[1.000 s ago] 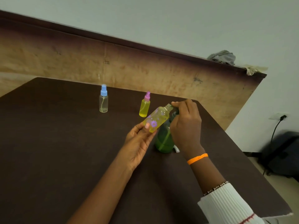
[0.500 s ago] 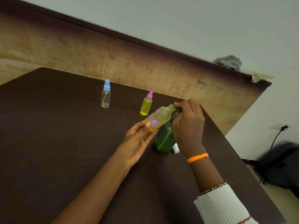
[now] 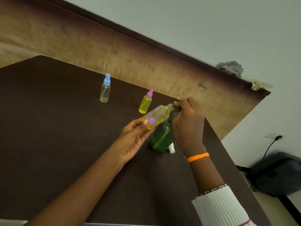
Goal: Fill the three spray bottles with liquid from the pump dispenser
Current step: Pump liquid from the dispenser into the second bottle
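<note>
Your left hand [image 3: 135, 137] grips the flower-printed yellow bottle [image 3: 156, 117], uncapped and tilted, its threaded neck at the nozzle of the green pump dispenser [image 3: 162, 139]. Your right hand [image 3: 187, 126] has its fingers curled over the pump head. A small white cap [image 3: 171, 148] sits beside the dispenser on the matte dark worktop [image 3: 57, 136]. Farther back stand the clear blue-capped spray bottle [image 3: 105, 88] and the yellow pink-capped one [image 3: 145, 101].

The left hand [image 3: 135, 136] lies palm up, thumb and fingers pinching the base of a tilted bottle, while the right hand [image 3: 187, 126], orange band at its wrist, curls knuckles-up over a pump head.
</note>
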Motion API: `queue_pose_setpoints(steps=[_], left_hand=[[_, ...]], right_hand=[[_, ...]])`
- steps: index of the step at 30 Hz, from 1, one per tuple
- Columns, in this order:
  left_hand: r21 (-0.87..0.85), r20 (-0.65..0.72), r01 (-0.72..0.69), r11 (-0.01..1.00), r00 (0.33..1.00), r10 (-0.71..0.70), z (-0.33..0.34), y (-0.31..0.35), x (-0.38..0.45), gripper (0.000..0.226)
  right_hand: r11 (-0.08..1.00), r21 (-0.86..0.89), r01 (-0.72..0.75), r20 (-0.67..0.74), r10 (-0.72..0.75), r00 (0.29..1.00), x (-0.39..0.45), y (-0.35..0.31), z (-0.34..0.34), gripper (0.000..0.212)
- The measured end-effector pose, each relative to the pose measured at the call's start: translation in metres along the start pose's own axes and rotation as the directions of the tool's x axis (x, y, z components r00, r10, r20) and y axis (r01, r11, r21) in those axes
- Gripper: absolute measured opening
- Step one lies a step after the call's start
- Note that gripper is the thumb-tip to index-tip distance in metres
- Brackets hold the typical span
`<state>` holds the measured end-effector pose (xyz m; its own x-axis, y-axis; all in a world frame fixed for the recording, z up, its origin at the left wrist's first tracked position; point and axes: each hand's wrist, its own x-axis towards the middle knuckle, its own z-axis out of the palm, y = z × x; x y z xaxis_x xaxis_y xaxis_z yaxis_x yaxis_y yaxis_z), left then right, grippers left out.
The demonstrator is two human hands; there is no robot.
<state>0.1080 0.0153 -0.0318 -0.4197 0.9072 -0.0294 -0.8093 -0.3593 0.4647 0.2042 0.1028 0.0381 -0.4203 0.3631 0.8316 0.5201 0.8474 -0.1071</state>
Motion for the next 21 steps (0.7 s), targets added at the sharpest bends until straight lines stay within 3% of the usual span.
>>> queue_pose_setpoints(steps=[2, 4, 9, 14, 17, 21], left_hand=[[-0.001, -0.008, -0.004, 1.000, 1.000, 0.004, 0.000, 0.001, 0.000, 0.016], [0.002, -0.008, -0.003, 1.000, 1.000, 0.003, 0.000, 0.000, 0.000, 0.015], [0.012, 0.002, 0.006, 1.000, 1.000, -0.006, -0.004, -0.001, 0.003, 0.047], [0.010, -0.003, 0.015, 1.000, 1.000, -0.015, -0.001, -0.001, -0.002, 0.017], [-0.012, -0.005, 0.009, 1.000, 1.000, -0.009, -0.001, 0.002, -0.002, 0.020], [0.001, -0.002, 0.010, 1.000, 1.000, -0.010, -0.004, -0.001, 0.002, 0.022]], right_hand=[[0.999, -0.006, -0.048, 0.061, 0.048, 0.997, 0.006, -0.001, -0.006, 0.035], [0.995, 0.002, -0.096, 0.026, 0.096, 0.995, 0.003, -0.005, -0.005, 0.038], [0.997, -0.012, -0.073, -0.119, 0.071, 0.990, -0.027, -0.012, 0.020, 0.033], [0.999, 0.008, -0.039, -0.037, 0.040, 0.999, -0.009, -0.006, -0.002, 0.035], [0.996, 0.037, -0.080, 0.017, 0.079, 0.997, -0.001, -0.007, -0.008, 0.034], [0.990, 0.057, -0.131, -0.061, 0.134, 0.989, -0.020, -0.012, 0.009, 0.033]])
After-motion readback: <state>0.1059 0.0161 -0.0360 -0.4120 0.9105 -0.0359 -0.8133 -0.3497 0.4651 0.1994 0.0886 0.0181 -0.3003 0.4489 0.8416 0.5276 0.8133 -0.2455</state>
